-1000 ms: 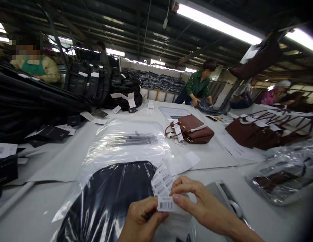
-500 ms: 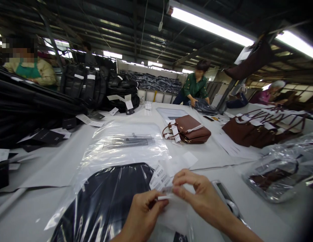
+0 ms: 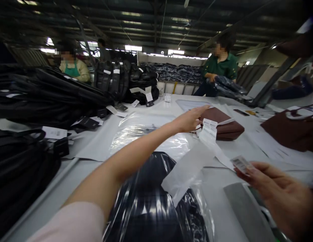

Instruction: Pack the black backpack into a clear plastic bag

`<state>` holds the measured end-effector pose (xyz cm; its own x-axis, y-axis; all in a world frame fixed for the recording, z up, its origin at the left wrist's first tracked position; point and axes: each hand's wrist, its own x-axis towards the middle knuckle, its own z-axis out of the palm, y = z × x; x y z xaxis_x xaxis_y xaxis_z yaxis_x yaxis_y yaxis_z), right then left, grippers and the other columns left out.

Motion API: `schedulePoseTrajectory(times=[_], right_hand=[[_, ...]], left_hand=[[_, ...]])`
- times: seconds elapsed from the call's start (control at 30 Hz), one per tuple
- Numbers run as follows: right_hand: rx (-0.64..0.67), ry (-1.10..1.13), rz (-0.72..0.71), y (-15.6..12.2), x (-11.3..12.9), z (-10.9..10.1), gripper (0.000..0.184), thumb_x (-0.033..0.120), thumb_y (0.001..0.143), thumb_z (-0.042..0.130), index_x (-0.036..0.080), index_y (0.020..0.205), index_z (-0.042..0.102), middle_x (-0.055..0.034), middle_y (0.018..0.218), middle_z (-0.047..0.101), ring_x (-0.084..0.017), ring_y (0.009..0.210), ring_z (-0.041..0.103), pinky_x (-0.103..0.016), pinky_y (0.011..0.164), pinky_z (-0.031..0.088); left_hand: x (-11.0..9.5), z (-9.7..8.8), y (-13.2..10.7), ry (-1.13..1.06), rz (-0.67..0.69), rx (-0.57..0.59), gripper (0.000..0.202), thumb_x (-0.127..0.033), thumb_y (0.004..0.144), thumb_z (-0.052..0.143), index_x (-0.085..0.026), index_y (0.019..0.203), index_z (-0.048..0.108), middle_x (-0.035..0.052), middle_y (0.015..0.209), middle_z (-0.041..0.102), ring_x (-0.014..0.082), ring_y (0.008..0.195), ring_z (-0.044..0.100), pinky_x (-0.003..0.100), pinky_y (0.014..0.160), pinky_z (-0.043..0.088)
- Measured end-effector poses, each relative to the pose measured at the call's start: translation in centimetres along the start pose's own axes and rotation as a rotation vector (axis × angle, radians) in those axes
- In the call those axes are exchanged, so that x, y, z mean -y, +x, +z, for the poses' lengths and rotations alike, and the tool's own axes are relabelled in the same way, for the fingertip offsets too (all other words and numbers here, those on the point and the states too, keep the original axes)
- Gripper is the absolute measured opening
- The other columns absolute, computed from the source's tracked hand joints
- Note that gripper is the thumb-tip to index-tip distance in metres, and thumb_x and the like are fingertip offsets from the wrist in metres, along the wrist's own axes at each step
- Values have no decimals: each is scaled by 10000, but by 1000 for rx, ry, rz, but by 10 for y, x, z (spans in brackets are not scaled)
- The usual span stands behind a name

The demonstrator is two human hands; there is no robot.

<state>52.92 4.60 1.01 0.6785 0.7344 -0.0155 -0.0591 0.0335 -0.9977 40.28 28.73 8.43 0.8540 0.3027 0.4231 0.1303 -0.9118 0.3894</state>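
Note:
My left hand [image 3: 191, 120] reaches forward, slightly blurred, to the handle end of a brown handbag [image 3: 222, 124] lying on its side. Its fingers stretch over the bag's edge, apart from the thumb; the inner side is hidden. My right hand [image 3: 277, 188] pinches a small barcode label [image 3: 240, 164] between thumb and fingers. A white label strip [image 3: 209, 134] trails from beside the handbag toward that label. Beneath my left arm lies a dark bag in clear plastic [image 3: 148, 201], and a loose white strip [image 3: 188, 171] crosses its right side.
Flat plastic bags [image 3: 128, 127] lie ahead on the white table [image 3: 95, 188]. Black bags [image 3: 45, 97] with tags pile up at left. More brown handbags [image 3: 292, 131] stand at right. A grey device [image 3: 247, 211] sits by my right hand. A co-worker [image 3: 222, 70] stands across.
My hands have parted: the left has gone forward to the brown handbag, the right has moved right with the label. The view has turned left. The co-worker has lifted a wrapped dark bag.

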Motion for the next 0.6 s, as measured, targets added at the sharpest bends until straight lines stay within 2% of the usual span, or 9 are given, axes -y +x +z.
schedulePoseTrajectory(times=[0.07, 0.1, 0.17, 0.23, 0.3, 0.37, 0.43, 0.5, 0.6], right_hand=[[194, 14, 105, -19, -2, 29, 382, 461, 581, 786, 210, 845, 673, -68, 870, 696, -224, 828, 642, -297, 731, 536], [319, 47, 133, -29, 0, 49, 364, 471, 620, 762, 192, 833, 666, -68, 865, 689, -220, 834, 640, -311, 765, 530], [572, 140, 171, -46, 0, 93, 311, 462, 715, 696, 173, 819, 645, -57, 865, 671, -200, 848, 632, -322, 805, 513], [786, 189, 213, -54, -11, 136, 285, 443, 761, 654, 169, 831, 623, -50, 891, 656, -188, 877, 619, -317, 795, 507], [869, 78, 212, -51, -34, 168, 291, 445, 745, 651, 163, 799, 609, -41, 844, 645, -178, 837, 610, -293, 721, 510], [807, -167, 149, -40, -61, 185, 291, 443, 710, 657, 158, 715, 596, -13, 691, 601, -151, 688, 581, -254, 593, 477], [740, -320, 96, -27, -80, 189, 279, 433, 699, 647, 162, 676, 588, 11, 601, 547, -129, 581, 526, -236, 510, 420], [750, -349, 74, -19, -87, 189, 255, 419, 711, 629, 167, 690, 597, 22, 584, 530, -110, 534, 482, -225, 480, 373], [811, -377, 66, -17, -83, 193, 231, 391, 722, 613, 164, 679, 612, 38, 537, 498, -84, 481, 412, -215, 455, 303]], left_hand=[[-8, -26, -65, 57, -121, -7, 378, -160, 905, 425, -111, 1276, 478, 135, 1155, 622, 254, 1091, 564, 382, 924, 428], [-13, -35, -102, 83, -161, 9, 337, -208, 927, 398, -135, 1229, 527, 118, 1163, 621, 246, 1085, 568, 378, 936, 424], [-21, -39, -176, 134, -240, 74, 361, -278, 949, 361, -170, 1264, 499, 117, 1291, 537, 246, 1213, 472, 397, 1025, 353], [-22, -30, -240, 228, -330, 229, 439, -363, 946, 370, -221, 1360, 391, 130, 1449, 340, 312, 1356, 241, 537, 1089, 195], [-20, -15, -287, 255, -390, 403, 564, -498, 903, 427, -296, 1411, 290, 103, 1515, 174, 368, 1382, 65, 624, 1074, 101], [-16, -4, -314, 244, -440, 505, 624, -595, 883, 381, -353, 1429, 201, 81, 1528, 109, 373, 1381, 13, 641, 1068, 79], [-13, 1, -327, 234, -467, 519, 617, -635, 883, 301, -389, 1429, 152, 68, 1531, 91, 357, 1384, 14, 631, 1075, 78], [-12, 2, -330, 235, -464, 493, 609, -650, 880, 271, -410, 1425, 140, 62, 1532, 84, 350, 1385, 15, 629, 1078, 71], [-13, 1, -329, 242, -450, 449, 617, -660, 872, 277, -417, 1422, 141, 75, 1533, 65, 362, 1383, 14, 636, 1075, 83]])
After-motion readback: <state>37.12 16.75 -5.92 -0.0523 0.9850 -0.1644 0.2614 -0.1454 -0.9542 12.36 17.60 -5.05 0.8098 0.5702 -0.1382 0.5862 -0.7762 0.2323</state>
